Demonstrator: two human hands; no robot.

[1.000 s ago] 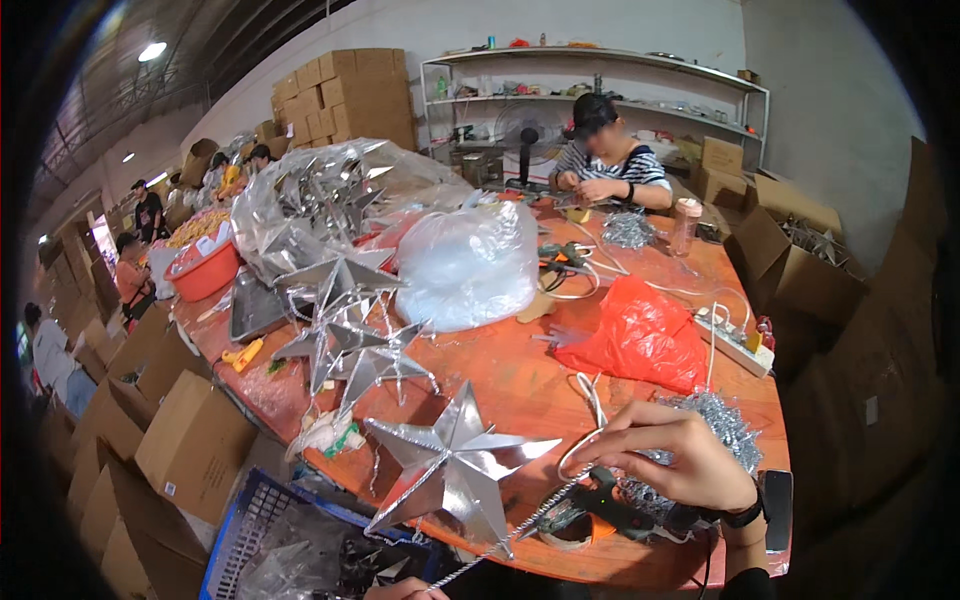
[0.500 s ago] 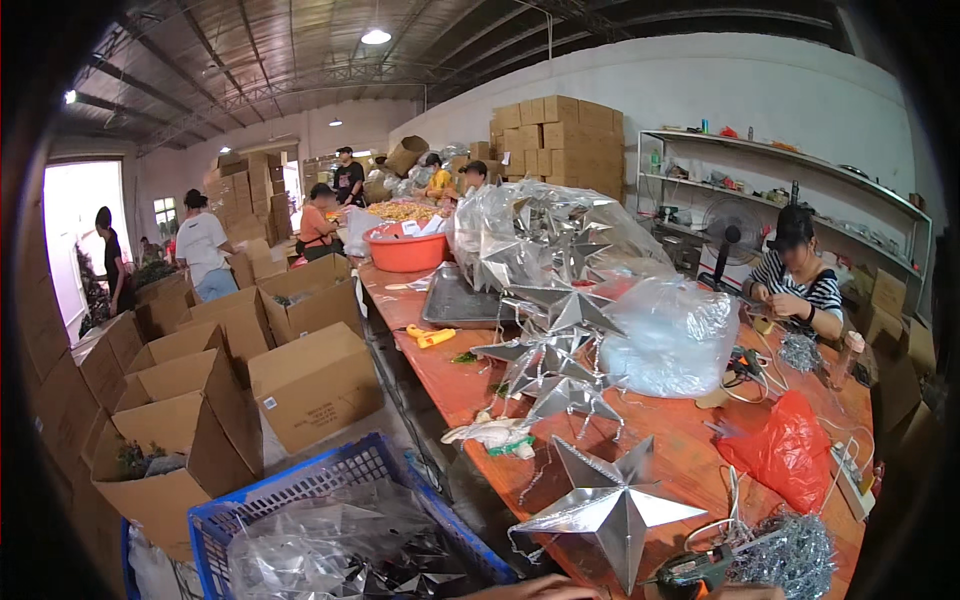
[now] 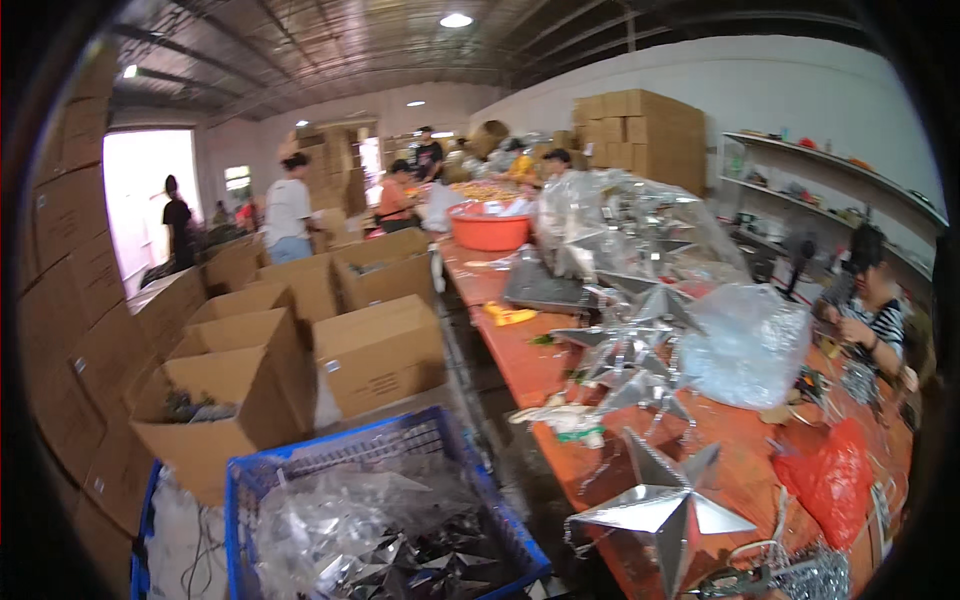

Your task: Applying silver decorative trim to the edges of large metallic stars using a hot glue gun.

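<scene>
On the red table (image 3: 520,365), a silver star (image 3: 668,505) sits at five o'clock (blurry dark tool (image 3: 740,582) below). Both hands hidden; can't tell their grip.

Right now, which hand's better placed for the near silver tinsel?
Probably the right hand: the near silver tinsel lies lower right, right of the front star. Neither hand shows, so that's by side alone.

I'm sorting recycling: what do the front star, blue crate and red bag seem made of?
Star: foil-faced card or thin metal, unclear which; mirror-bright, sharply creased. Crate: probably rigid plastic, smooth, with latticed walls. Bag: likely thin plastic film, glossy and crumpled.
</scene>
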